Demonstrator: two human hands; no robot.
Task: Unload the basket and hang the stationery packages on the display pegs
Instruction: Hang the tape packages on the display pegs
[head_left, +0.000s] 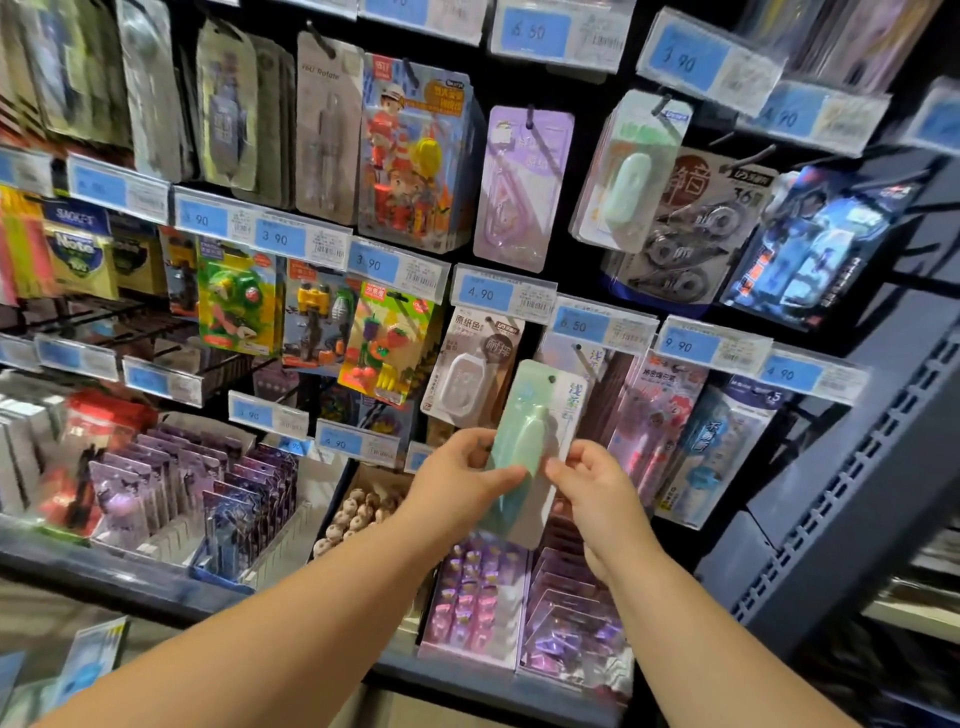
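A mint-green stationery package (535, 415) with a white backing card is held up in front of the display wall. My left hand (462, 478) grips its lower left edge and my right hand (587, 483) pinches its lower right edge. The card's hang hole sits just below and left of a black peg (577, 349) under the 6.50 price tag (582, 325). More packages hang behind on that peg. The basket is out of sight.
Rows of pegs hold eraser sets (384, 353), a white correction tape pack (470, 374) and pink packs (654, 421) around the green one. Trays of purple packs (483, 597) lie on the shelf below. A grey shelving upright (857, 467) stands at the right.
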